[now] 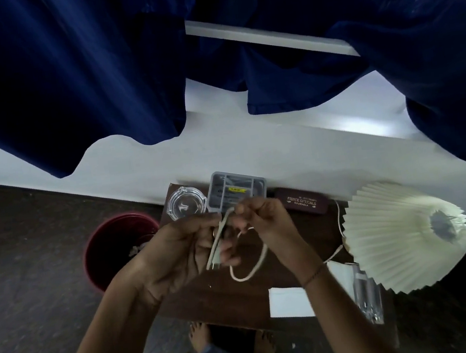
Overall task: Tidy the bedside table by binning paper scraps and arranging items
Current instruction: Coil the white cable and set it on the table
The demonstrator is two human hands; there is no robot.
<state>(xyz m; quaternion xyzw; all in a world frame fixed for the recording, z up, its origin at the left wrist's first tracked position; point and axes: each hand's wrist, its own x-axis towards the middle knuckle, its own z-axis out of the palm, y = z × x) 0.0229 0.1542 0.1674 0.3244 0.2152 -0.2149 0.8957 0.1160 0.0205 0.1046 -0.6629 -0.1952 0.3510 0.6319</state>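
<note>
We pinch the limp, light cream cable [237,252] w/ left hand [182,251] and right hand [265,225], fingers closed; grip plug end at 7 o'clock.

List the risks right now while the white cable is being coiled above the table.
1. The cable hangs in a loose loop from both the left hand and the right hand; it may slip and uncoil.
2. The drinking glass stands near the table's front edge beside the right forearm; an elbow swing might topple it.
</note>
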